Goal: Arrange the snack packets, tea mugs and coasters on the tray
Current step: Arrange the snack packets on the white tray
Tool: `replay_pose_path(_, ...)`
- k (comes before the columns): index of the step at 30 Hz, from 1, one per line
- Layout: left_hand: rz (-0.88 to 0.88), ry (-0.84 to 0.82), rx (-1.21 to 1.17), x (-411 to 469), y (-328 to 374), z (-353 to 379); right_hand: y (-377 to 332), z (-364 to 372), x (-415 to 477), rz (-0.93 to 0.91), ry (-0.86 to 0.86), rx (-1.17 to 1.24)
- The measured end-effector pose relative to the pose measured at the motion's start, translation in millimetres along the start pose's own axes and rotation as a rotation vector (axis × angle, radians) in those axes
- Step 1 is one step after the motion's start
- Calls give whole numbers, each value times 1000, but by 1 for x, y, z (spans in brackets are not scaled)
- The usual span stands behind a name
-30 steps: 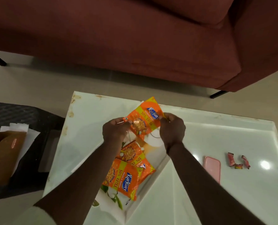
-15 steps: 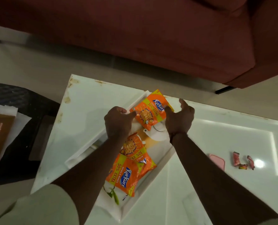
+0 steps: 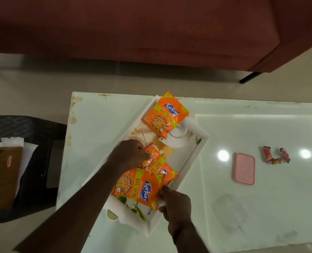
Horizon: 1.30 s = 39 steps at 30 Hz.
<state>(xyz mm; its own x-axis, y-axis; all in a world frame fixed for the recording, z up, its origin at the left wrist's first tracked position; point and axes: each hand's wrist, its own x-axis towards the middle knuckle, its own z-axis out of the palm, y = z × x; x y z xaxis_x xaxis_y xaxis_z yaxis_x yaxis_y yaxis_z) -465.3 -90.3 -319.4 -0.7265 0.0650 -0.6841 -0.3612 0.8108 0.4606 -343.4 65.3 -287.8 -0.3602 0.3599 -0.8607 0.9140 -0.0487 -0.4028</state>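
A white tray [image 3: 187,156] with a printed teapot picture lies slantwise on the white table [image 3: 100,125]. Three orange Kurkure snack packets rest in it. The far packet [image 3: 165,115] lies alone at the tray's far end, with no hand on it. My left hand [image 3: 131,154] presses its fingertips onto the middle packet [image 3: 156,162], which is partly tucked under the near packet [image 3: 138,189]. My right hand [image 3: 176,203] pinches the near packet's right edge at the tray's near end.
A pink flat case [image 3: 244,168] and small red sweet wrappers [image 3: 275,157] lie on the table to the right. A maroon sofa [image 3: 151,33] stands beyond the table. A black chair [image 3: 33,143] at the left holds a brown bag and tissue.
Both hands held the far packet above the tray; it now lies at the tray's far end. My hands have come back to the middle and near packets.
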Motion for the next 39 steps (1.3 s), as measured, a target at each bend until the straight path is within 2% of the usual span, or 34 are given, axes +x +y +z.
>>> replay_pose_path(3, -7, 5, -57, 5, 2, 0, -7, 12, 7, 9, 52, 111)
replay_pose_path(5, -12, 87, -240, 3, 8, -2, -28, 7, 8, -156, 147, 61)
replay_pose_path(9, -151, 159, -836, -6, 36, 8, -86, -28, 14, -561, 364, -240)
replay_pose_path(11, -292, 77, -1064, -5, 56, 24, -120, -44, 28, -684, 420, -443)
replay_pose_path(14, -440, -128, -1345, -4, 85, 52, -159, -54, 53, -787, 473, -778)
replay_pose_path(16, -475, -125, -1395, 2, 98, 69, -172, -55, 66, -826, 481, -963)
replay_pose_path(21, -528, 4, -1411, 15, 112, 84, -182, -55, 89, -811, 511, -1196)
replay_pose_path(26, -531, 51, -1314, 25, 111, 89, -181, -55, 101, -776, 505, -1250)
replay_pose_path(28, -518, 67, -1273, 21, 112, 84, -181, -56, 104, -781, 490, -1173)
replay_pose_path(30, -442, 101, -1155, 9, 108, 74, -176, -58, 96, -809, 483, -971)
replay_pose_path(32, -225, 193, -825, -10, 88, 60, -156, -61, 76, -823, 470, -720)
replay_pose_path(34, -64, 347, -506, -33, 54, 47, -117, -60, 48, -720, 381, -534)
replay_pose_path(37, -123, 522, -348, -63, -5, 37, -37, -44, 18, -440, 123, -491)
replay_pose_path(39, -218, 508, -325, -75, -34, 42, 3, -29, 6, -342, 40, -472)
